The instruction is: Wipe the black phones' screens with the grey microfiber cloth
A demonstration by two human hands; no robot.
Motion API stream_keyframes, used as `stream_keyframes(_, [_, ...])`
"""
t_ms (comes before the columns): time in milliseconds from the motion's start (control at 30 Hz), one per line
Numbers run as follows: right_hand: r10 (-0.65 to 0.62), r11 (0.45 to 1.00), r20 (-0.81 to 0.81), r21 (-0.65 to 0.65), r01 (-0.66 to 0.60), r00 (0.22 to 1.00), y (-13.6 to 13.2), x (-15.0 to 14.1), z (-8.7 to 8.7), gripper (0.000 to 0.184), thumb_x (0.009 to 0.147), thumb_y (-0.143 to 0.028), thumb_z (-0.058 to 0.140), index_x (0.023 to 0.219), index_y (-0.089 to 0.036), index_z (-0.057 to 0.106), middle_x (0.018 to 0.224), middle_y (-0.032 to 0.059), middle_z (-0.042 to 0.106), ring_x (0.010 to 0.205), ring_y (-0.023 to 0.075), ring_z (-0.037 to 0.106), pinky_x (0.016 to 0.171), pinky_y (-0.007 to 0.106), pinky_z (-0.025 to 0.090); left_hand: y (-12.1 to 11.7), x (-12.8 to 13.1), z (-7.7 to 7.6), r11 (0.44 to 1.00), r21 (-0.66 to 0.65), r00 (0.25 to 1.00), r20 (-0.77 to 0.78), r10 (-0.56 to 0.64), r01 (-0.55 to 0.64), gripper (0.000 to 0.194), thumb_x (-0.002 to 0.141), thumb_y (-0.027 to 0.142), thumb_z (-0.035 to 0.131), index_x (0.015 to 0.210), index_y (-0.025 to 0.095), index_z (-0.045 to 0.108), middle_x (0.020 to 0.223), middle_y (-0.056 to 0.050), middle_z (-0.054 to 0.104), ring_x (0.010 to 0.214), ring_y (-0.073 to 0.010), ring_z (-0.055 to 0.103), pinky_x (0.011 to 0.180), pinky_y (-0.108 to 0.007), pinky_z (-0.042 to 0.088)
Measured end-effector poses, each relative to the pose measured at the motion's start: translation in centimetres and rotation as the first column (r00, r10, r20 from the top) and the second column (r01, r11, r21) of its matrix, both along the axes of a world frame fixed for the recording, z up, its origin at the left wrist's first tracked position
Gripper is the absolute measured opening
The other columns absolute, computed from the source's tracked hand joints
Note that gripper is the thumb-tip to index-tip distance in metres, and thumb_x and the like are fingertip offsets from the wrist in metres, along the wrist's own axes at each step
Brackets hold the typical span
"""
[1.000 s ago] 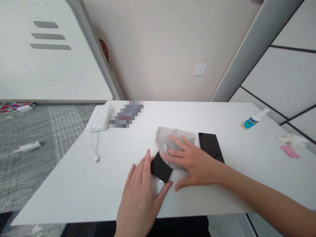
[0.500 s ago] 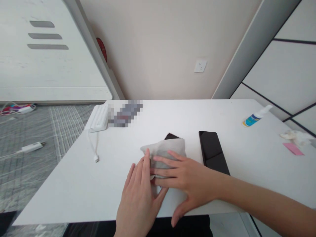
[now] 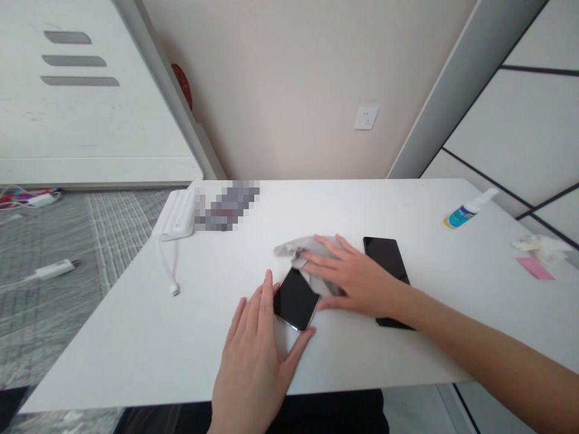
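Observation:
A smartphone (image 3: pixel 297 301) with a dark screen lies face up at an angle on the white table. My left hand (image 3: pixel 256 355) braces it, fingers along its left edge and thumb at its near corner. A thin grey cloth (image 3: pixel 312 246), crumpled and partly folded, covers the phone's far end. On top of that cloth is my right hand (image 3: pixel 348 274), fingers pressing it and thumb by the phone's right edge. Beneath my right forearm, a second, larger black phone (image 3: pixel 384 252) lies partly hidden.
A small spray bottle (image 3: pixel 465 212) lies toward the right, near a pink slip (image 3: pixel 534 268) and crumpled white tissue (image 3: pixel 540 247). At the far left are a white power bank (image 3: pixel 178 214) with a short cable (image 3: pixel 170 274) and a pixelated item (image 3: pixel 230 208).
My right hand has slid the cloth away from me and slightly right, uncovering most of the phone's screen. My left hand stays nearly in place.

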State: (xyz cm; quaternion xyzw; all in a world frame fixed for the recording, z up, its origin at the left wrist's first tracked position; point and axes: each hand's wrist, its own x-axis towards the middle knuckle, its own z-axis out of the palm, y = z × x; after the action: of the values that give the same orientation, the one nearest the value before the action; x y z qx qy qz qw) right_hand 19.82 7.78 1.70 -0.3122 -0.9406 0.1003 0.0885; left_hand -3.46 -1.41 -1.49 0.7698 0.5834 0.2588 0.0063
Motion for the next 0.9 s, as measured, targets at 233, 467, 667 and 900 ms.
stream_keyframes(233, [0.341, 0.938, -0.041, -0.042, -0.343, 0.939, -1.6, -0.8, 0.5, 0.074, 0.099, -0.071, 0.047, 0.15, -0.017, 0.052, 0.159, 0.0049, 0.049, 0.161, 0.0273, 0.015, 0.132, 0.051, 0.004, -0.2, -0.2, -0.1, 0.999, 0.01, 0.998, -0.062, -0.033, 0.034, 0.091, 0.1, 0.06, 0.048, 0.165, 0.013, 0.006, 0.152, -0.021, 0.053, 0.13, -0.0332, 0.062, 0.111, -0.057, 0.049])
stream_keyframes(467, [-0.023, 0.999, 0.003, 0.041, 0.023, 1.0, 0.7, 1.9, 0.2, 0.071, 0.101, -0.066, 0.048, 0.156, -0.021, 0.046, 0.159, 0.0087, 0.048, 0.159, 0.038, 0.015, 0.126, 0.069, 0.009, 0.0, 0.1, 0.1, 1.0, -0.025, 1.0, 0.01, -0.004, 0.005, 0.096, 0.096, 0.064, 0.055, 0.165, 0.016, 0.009, 0.144, -0.017, 0.062, 0.134, -0.0308, 0.059, 0.116, -0.055, 0.044])
stream_keyframes(667, [0.36, 0.93, -0.089, -0.05, -0.365, 0.929, -1.8, -0.3, 0.7, 0.059, 0.1, -0.063, 0.055, 0.141, -0.02, 0.061, 0.153, 0.0038, 0.056, 0.159, 0.0231, 0.021, 0.132, 0.048, 0.006, 0.0, -0.1, -0.2, 0.999, 0.023, 0.997, -0.068, -0.021, 0.023, 0.092, 0.099, 0.061, 0.05, 0.164, 0.01, 0.01, 0.153, -0.023, 0.052, 0.131, -0.0338, 0.062, 0.111, -0.057, 0.049])
stream_keyframes(900, [-0.209, 0.962, -0.111, 0.157, 0.225, 0.972, 3.0, 5.0, 0.2, 0.034, 0.107, -0.043, 0.051, 0.125, -0.024, 0.073, 0.131, 0.0055, 0.073, 0.145, 0.0321, 0.049, 0.124, 0.064, 0.027, 0.0, 0.2, 0.3, 1.0, 0.001, 1.0, -0.018, -0.005, 0.005, 0.093, 0.098, 0.063, 0.052, 0.165, 0.014, 0.011, 0.143, -0.017, 0.063, 0.132, -0.0312, 0.061, 0.113, -0.056, 0.048])
